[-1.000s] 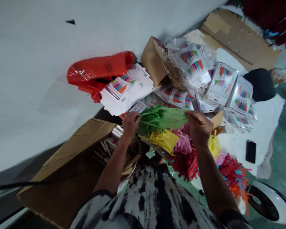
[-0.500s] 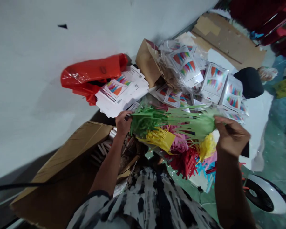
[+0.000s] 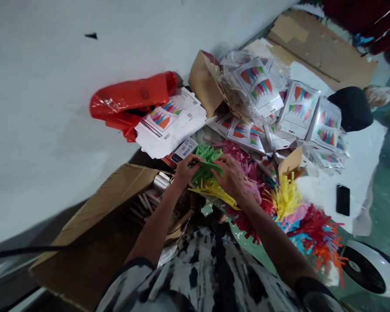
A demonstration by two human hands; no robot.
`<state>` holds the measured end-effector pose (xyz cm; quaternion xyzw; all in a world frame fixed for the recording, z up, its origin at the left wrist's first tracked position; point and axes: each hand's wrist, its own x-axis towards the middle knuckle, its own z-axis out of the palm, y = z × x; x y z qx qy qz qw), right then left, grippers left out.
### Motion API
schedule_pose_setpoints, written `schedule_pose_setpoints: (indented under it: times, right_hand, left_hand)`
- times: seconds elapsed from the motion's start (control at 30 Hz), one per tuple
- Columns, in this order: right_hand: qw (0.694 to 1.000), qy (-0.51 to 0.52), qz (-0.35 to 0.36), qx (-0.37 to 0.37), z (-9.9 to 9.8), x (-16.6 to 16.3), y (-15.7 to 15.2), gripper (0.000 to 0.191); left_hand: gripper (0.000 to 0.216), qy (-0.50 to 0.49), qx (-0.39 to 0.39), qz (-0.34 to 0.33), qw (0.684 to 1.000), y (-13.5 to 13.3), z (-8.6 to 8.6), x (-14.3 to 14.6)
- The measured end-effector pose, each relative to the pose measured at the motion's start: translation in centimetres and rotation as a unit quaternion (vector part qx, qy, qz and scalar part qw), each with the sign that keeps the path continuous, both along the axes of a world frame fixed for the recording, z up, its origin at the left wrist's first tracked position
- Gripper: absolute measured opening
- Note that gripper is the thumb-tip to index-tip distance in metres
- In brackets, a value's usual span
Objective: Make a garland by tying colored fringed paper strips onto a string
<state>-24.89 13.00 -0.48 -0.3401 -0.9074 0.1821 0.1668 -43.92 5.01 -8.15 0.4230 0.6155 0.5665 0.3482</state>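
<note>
My left hand (image 3: pixel 186 170) and my right hand (image 3: pixel 230 177) are close together, each pinching a small folded piece of green fringed tissue paper (image 3: pixel 212 166). Right behind and under the fingers lies a bunch of green paper fringe (image 3: pixel 206 151). Fingertips partly cover the paper, so its exact fold is hidden. Just below the hands sits yellow fringed paper (image 3: pixel 216 190), and pink fringe (image 3: pixel 243 162) lies beyond my right hand. A white-labelled item (image 3: pixel 184 149) rests beside my left hand.
Printed packets (image 3: pixel 299 108) pile up at the back right, near a phone (image 3: pixel 343 199). A red plastic bag (image 3: pixel 133 97) and printed cards (image 3: pixel 172 121) lie against the wall. An open cardboard box (image 3: pixel 94 212) stands at left. More coloured fringe (image 3: pixel 315 229) hangs at right.
My right hand has come left from the far end of the light green fringe to meet my left hand. The stretched paper is now bunched between both hands.
</note>
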Motion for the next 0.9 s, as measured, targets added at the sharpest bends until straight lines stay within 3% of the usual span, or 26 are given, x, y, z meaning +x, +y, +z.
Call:
schedule_pose_setpoints:
  times: [0.13,0.3,0.63,0.9]
  right_hand:
    - [0.999,-0.043,0.017,0.018,-1.0,-1.2,0.1,0.01]
    - [0.998,-0.044,0.048,-0.006,-1.6,-1.0,0.7,0.014]
    - [0.983,0.103,-0.017,-0.152,-2.6,-0.4,1.2,0.012]
    - [0.958,0.18,-0.046,-0.219,-2.5,-0.4,1.4,0.015]
  left_hand:
    - [0.011,-0.01,-0.015,-0.024,1.0,-0.4,-0.1,0.1]
    - [0.017,-0.01,-0.003,-0.012,1.0,-1.2,-0.8,0.0]
    - [0.027,-0.01,-0.032,0.022,0.999,-1.5,-0.8,-0.2]
    - [0.036,0.044,0.021,0.036,0.998,-1.5,-0.7,0.4]
